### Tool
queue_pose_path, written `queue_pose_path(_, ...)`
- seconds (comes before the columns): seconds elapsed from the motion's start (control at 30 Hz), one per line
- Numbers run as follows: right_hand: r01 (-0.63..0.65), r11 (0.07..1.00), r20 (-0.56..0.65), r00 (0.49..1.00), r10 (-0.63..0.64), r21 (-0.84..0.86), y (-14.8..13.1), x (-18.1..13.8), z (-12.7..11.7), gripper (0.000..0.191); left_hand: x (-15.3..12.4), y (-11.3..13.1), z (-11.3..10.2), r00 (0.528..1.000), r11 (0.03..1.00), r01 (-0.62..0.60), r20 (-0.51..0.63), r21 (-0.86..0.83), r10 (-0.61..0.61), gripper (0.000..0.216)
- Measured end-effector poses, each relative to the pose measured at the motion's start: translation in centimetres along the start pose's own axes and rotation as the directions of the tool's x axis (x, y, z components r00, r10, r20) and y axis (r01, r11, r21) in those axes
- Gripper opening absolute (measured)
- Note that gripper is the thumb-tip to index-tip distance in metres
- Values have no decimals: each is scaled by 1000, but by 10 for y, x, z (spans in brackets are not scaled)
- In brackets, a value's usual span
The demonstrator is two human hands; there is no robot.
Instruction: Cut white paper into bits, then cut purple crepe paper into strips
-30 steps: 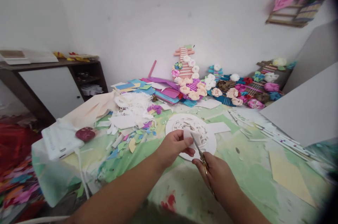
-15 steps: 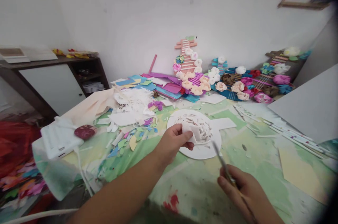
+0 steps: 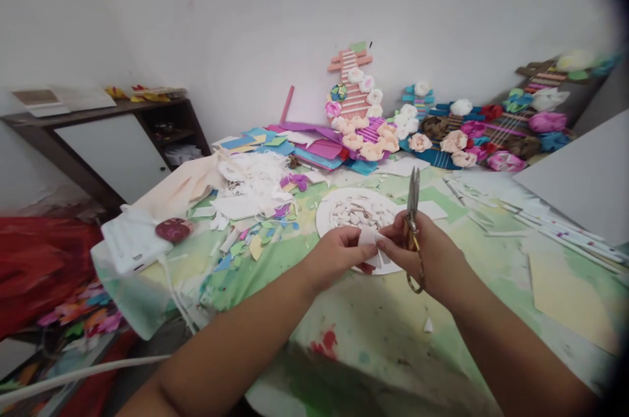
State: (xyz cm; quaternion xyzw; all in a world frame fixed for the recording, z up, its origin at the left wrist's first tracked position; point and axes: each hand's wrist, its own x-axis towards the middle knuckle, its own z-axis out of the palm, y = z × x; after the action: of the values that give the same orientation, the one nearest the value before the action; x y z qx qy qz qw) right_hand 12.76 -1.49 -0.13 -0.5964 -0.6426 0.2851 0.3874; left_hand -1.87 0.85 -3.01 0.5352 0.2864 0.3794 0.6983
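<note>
My left hand (image 3: 338,253) pinches a small white paper piece (image 3: 369,239) over the near edge of a white round plate (image 3: 328,216) filled with white paper cuttings. My right hand (image 3: 420,253) meets it from the right, its fingertips also on the paper piece. The same hand holds gold-handled scissors (image 3: 413,220), blades closed and pointing straight up. Both hands hover just above the green painted tabletop (image 3: 383,332).
Coloured paper scraps (image 3: 246,248) and white shreds (image 3: 255,187) lie left of the plate. Paper-flower crafts (image 3: 393,135) line the wall behind. A white box (image 3: 130,240) sits at the table's left edge, white strips (image 3: 550,230) and a yellow sheet (image 3: 570,299) on the right.
My right hand came back up from the lower right to the paper piece, and the scissors now point upward instead of cutting. The view tilted downward a little.
</note>
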Motion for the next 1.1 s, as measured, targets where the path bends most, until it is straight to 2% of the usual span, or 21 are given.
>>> queue_pose_path(0.1, 78, 980, 42, 997, -72, -183, -5, -2, -11, 21, 1, -1, -2, 999, 998, 36, 42, -50, -33, 22)
queue_pose_path(0.23, 154, 938, 100, 987, -129, -311, -12, -1, -22, 21, 2, 0, -2, 991, 987, 102, 97, -123, -90, 14)
queue_pose_path(0.47, 235, 883, 219, 963, -156, -407, -10, 17, -21, 18, 8, -5, -5, 994, 981, 104, 1, -166, -106, 12)
queue_pose_path(0.53, 224, 845, 168, 972, -161, -485, -6, 30, -26, 17, 10, -6, -10, 995, 979, 88, -24, -186, -94, 8)
queue_pose_path(0.6, 151, 804, 40, 987, -157, -575, -1, 46, -34, 19, 13, -6, -17, 995, 977, 52, -68, -207, -68, 7)
queue_pose_path(0.67, 108, 845, -13, 991, -135, -525, 5, 61, -42, 22, 16, -5, -25, 991, 974, -12, -130, -226, -18, 8)
queue_pose_path(0.77, 92, 910, 55, 996, -77, -405, 13, 75, -45, 24, 20, -5, -34, 975, 960, -122, -213, -253, 68, 10)
queue_pose_path(0.83, 66, 964, 94, 995, -43, -258, 16, 77, -38, 25, 21, -6, -36, 965, 953, -154, -245, -260, 90, 10)
queue_pose_path(0.93, 11, 998, 47, 999, -8, -59, 20, 78, -24, 26, 22, -7, -35, 960, 961, -154, -265, -229, 91, 11)
queue_pose_path(1.0, -15, 998, -6, 1000, 15, -64, 26, 81, -16, 26, 21, -7, -34, 955, 970, -147, -283, -192, 88, 12)
queue_pose_path(1.1, -42, 985, -29, 999, 38, -166, 34, 87, -10, 26, 20, -6, -33, 948, 981, -130, -306, -141, 82, 14)
